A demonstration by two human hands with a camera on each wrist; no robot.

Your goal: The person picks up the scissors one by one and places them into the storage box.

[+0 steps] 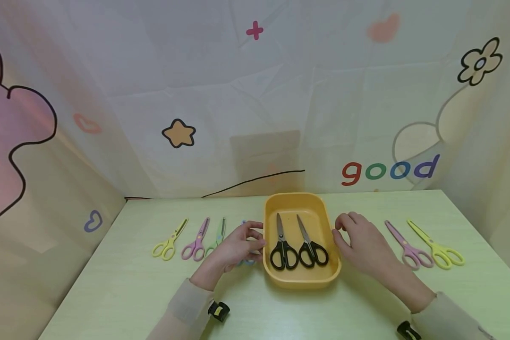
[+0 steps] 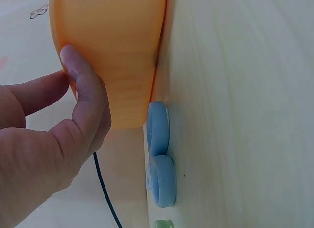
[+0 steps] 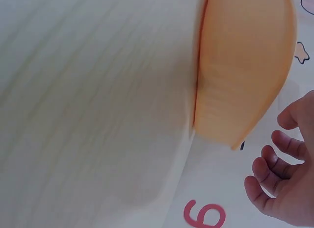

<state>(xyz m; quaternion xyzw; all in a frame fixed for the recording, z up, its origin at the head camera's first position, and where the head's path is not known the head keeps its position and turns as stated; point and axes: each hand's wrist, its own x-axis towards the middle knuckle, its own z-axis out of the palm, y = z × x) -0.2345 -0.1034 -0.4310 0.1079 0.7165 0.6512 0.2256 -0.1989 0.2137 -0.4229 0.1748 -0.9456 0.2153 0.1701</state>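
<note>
Yel. tray (image 1: 301,284) btwn both hands on my feed.
I saw R hand (image 1: 365,243) just beside it, fingers loosely bent, holding nothing; L hand (image 1: 237,245) half-open, fingertips touching tray's side; 2 blk scissors (image 1: 282,238) inside, btwn hands; blue pr. (image 2: 169,184) below L hand.

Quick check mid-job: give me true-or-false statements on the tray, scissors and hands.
1. Two pairs of black-handled scissors lie in the tray. True.
2. The right hand grips scissors. False: it holds nothing.
3. The left hand is at the tray's left side. True.
4. Both pairs right of the tray are blue. False: one is a purple pair, the other a yellow pair.
5. The left hand partly hides blue scissors in the head view. True.
</note>
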